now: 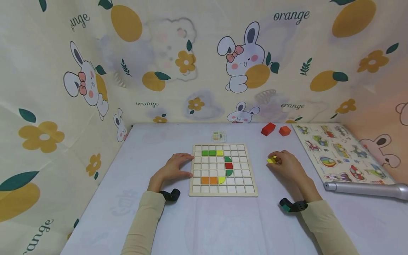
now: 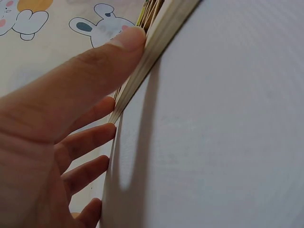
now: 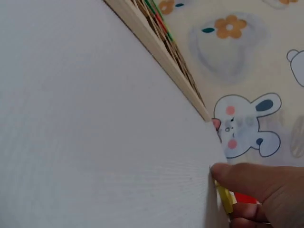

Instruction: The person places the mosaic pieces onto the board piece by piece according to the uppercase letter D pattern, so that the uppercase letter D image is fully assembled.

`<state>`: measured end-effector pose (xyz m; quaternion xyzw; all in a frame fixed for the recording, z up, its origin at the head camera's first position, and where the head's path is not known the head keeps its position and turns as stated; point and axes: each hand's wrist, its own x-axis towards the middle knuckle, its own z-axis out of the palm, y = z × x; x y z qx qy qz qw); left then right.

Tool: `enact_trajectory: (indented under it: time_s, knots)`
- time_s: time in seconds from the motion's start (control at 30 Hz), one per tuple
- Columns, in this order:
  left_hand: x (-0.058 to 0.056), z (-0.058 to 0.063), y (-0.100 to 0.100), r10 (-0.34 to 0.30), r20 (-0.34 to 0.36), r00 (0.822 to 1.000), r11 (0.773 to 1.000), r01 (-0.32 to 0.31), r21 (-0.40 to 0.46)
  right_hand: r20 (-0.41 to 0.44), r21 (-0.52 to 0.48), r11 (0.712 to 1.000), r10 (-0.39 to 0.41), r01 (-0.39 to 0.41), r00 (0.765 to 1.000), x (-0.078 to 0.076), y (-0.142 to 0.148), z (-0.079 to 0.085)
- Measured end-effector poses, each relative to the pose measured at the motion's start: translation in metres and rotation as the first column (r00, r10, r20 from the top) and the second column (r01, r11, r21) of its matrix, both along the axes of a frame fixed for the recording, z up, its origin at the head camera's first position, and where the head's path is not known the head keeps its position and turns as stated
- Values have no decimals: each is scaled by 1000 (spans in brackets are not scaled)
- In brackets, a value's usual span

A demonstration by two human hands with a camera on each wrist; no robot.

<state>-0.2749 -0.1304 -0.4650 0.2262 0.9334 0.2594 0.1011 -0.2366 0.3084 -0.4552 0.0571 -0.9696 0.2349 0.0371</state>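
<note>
Left hand [image 1: 174, 167] lies flat on the surface [image 1: 204, 226], fingers straight and spread, tips against the left edge of the wooden grid board [image 1: 223, 191]. Left wrist view confirms: thumb [image 2: 118, 45] on the board rim, other fingers along its side, nothing gripped.

Right hand [image 1: 285, 163] sits on the surface right of the board, well apart from it, fingers curled and pinching a small yellow piece [image 1: 271, 160]. Right wrist view shows the piece's yellow edge under the thumb, touching the surface.

Board is centred in front of the person. On it: two green squares [image 1: 208, 153] and a yellow square [image 1: 220, 153] in the second row; a green curved piece [image 1: 227, 159], a red square [image 1: 228, 165] and another green curved piece [image 1: 228, 172] stacked in one column; two orange squares [image 1: 209, 180] plus a yellow quarter-round [image 1: 221, 180] in the row below.

Small pattern card [image 1: 218, 136] lies just behind the board. Two red-orange blocks [image 1: 275, 129] sit far right at the back. Picture peg puzzle [image 1: 338, 153] lies right of them, a silver tube [image 1: 366, 188] across its near end.
</note>
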Motion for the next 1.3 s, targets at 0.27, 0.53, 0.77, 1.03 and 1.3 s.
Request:
enact_trajectory:
  time_s: [0.27,0.53,0.77,1.03,1.3]
  knots:
    - [1,1,0,-9,-4,1000,1000,9,5,-14,-29,998,62,-62,998,0,-4,7]
    - [1,2,0,-7,-2,1000,1000,7,12,-45,-115,983,141,-145,989,-4,-38,12]
    - [2,2,1,1,2,1000,1000,-2,12,-33,-191,952,236,-238,971,-5,-79,11]
    - [3,2,2,8,12,1000,1000,-8,10,-135,-221,898,359,-382,923,-7,-121,4]
    - [1,2,1,-4,-2,1000,1000,4,13,-169,-190,868,431,-459,886,-7,-155,1]
